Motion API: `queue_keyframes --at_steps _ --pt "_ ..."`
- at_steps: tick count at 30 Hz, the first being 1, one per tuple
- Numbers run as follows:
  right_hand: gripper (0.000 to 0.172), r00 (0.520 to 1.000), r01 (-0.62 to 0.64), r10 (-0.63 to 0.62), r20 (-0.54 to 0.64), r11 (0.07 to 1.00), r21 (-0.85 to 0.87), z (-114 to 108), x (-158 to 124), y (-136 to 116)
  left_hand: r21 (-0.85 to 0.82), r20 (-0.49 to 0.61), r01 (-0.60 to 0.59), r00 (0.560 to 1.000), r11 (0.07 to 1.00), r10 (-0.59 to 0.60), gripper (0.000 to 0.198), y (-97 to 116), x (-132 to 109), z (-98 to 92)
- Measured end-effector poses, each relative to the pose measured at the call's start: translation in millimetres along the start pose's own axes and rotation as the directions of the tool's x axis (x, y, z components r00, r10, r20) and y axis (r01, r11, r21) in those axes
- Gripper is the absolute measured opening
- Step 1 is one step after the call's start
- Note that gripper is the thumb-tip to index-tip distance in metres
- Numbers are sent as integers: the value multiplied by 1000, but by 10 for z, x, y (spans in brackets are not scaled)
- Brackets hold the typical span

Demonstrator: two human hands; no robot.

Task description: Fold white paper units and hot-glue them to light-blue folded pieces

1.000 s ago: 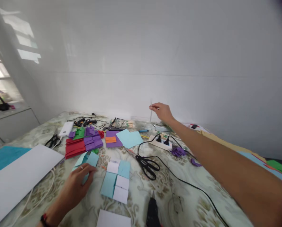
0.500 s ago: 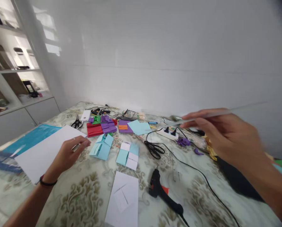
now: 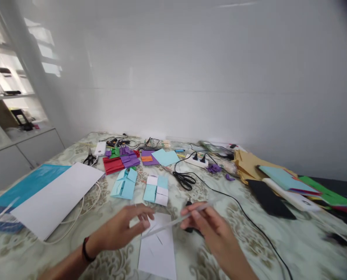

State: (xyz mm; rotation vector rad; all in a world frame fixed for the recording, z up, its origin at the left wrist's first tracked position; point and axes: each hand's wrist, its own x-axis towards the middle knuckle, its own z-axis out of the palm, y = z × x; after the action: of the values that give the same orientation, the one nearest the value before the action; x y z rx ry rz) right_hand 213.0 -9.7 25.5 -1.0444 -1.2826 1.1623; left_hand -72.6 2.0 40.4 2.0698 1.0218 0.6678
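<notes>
A long translucent glue stick (image 3: 173, 222) lies slanted in my right hand (image 3: 210, 229), pinched between thumb and fingers. Its lower end reaches across toward my left hand (image 3: 123, 227). That hand has its thumb and fingers apart, holds nothing and hovers at the left of the white sheet (image 3: 158, 256). The sheet lies on the table below the stick and has a slit-like dark line on it. Mostly hidden behind my right hand is a black glue gun (image 3: 188, 229). Beyond the sheet sit a blue-and-white folded paper piece (image 3: 156, 189) and a light blue one (image 3: 124, 183).
Black scissors (image 3: 185, 181) and a white power strip (image 3: 197, 160) with a black cord stand farther back. White sheets (image 3: 59, 194) lie at left over a blue pack (image 3: 42, 177). Coloured papers (image 3: 290, 179) and a black sheet (image 3: 269, 198) are stacked at right, before the wall.
My right hand has come down and left with the glue stick, over the glue gun. My left hand has moved right from the white sheets toward the middle. The view has turned somewhat right.
</notes>
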Motion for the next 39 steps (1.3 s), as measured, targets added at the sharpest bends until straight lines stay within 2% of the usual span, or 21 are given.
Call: queue_keyframes --at_steps 3,5,7,10,13,16,17,18,21,23,28,30,33,36,39 --pt "36 997 -24 23 68 1000 13 171 -82 -38 -132 127 36 992 991 -19 29 127 105 224" --pt "38 996 -50 48 79 999 16 176 -127 -26 -215 174 97 983 972 -60 27 125 147 318" --pt "38 993 -66 67 93 998 -14 112 -171 16 -215 184 118 980 969 -79 25 83 175 380" --pt "31 988 -27 58 142 978 -208 -54 -236 79 -87 127 73 990 994 -61 24 22 187 407" --pt "19 986 35 45 160 885 -465 -248 -289 125 5 61 70 996 998 -70 29 17 147 361" --pt "21 992 122 -72 102 743 -658 -436 -323 215 62 -20 49 999 997 -48 37 40 58 285" --pt "24 991 125 -120 59 680 -723 -495 -331 262 91 -53 54 997 994 -50 38 41 23 258" --pt "29 991 107 -132 27 653 -749 -551 -339 315 119 -85 57 995 991 -48 39 33 -11 232" --pt "48 994 48 -106 -21 607 -793 -688 -359 486 155 -135 33 991 987 -11 40 -49 -75 140" --pt "56 998 22 -59 -16 590 -807 -741 -368 577 195 -151 65 988 979 -35 39 -130 -76 68" --pt "57 1000 -9 15 0 570 -822 -723 -332 659 292 -145 91 988 952 -50 39 -177 -19 -64" --pt "57 999 -23 35 -4 561 -828 -691 -289 646 284 -116 121 989 951 -92 42 -117 -16 -51" --pt "55 999 -31 53 -2 543 -839 -651 -213 616 233 -68 105 993 967 -92 44 -34 -46 24" --pt "52 997 -31 71 9 537 -843 -617 -138 604 246 -16 98 995 964 -97 43 3 -91 109" --pt "50 994 -39 105 23 551 -834 -576 -67 614 258 53 141 986 956 -159 38 42 -137 206"
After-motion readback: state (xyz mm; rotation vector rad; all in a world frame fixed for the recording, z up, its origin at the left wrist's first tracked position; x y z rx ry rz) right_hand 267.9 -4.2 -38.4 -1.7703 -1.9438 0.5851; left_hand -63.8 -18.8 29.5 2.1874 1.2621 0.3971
